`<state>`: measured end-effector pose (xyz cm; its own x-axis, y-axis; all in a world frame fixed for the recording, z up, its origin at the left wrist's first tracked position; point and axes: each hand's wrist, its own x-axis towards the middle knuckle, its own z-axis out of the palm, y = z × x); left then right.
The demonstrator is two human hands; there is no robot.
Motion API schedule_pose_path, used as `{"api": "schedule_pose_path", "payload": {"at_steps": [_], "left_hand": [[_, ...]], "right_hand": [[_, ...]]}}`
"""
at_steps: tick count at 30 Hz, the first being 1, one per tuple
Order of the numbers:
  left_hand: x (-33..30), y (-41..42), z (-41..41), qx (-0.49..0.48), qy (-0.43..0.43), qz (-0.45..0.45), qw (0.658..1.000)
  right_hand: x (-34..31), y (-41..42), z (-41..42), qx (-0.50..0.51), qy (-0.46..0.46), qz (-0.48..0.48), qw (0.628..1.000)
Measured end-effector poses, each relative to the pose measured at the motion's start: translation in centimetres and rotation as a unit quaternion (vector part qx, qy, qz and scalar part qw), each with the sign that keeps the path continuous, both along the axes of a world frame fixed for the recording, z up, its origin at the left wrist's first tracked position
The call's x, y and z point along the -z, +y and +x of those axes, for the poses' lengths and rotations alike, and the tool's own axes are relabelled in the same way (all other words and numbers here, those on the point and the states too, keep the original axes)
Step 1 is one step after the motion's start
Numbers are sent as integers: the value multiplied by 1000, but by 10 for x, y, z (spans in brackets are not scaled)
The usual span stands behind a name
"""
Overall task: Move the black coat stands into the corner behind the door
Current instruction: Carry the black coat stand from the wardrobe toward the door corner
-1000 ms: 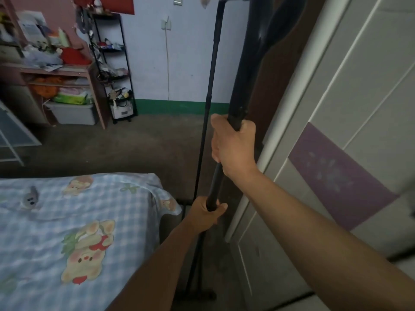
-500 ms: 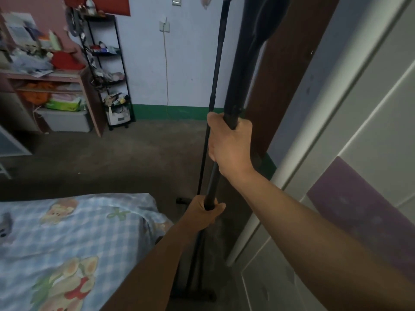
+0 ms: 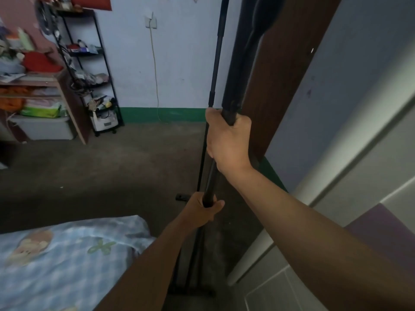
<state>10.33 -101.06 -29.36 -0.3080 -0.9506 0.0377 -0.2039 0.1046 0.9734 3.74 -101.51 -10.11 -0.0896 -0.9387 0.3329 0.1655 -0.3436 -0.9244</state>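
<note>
1. Black coat stand [image 3: 232,90] upright at centre frame, pole running from 12 o'clock down to a foot bar on the floor at 6 o'clock; thinner second pole [image 3: 215,63] just beside it toward 11 o'clock.
2. Right hand [image 3: 228,140] clenched round the thick pole at mid-height; left hand [image 3: 202,209] clenched round the same pole lower down, toward 7 o'clock of the right.
3. Probably rigid metal tube, light but top-heavy and awkward because of its length; likely smooth, so liable to slide through a loose fist.
4. Best held as now, two fists well apart on the pole, to steer the base and stop the top swinging.
5. Brown door [image 3: 280,86] just beside the stand at 2 o'clock; corner behind it not visible.
6. Bed [image 3: 67,254] at 8 o'clock, near the base; black shelf rack [image 3: 89,70] well apart at 10 o'clock; white wardrobe [image 3: 359,176] at 3 o'clock.
7. Risk judged: feet catching the bed or the door edge.
</note>
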Motion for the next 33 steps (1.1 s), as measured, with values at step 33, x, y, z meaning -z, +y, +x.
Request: {"api": "schedule_pose_path", "payload": {"at_steps": [33], "left_hand": [[-4,-303,-23,118,-21,2,993]], "right_hand": [[-2,-286,-21,137,13,-11,990]]}}
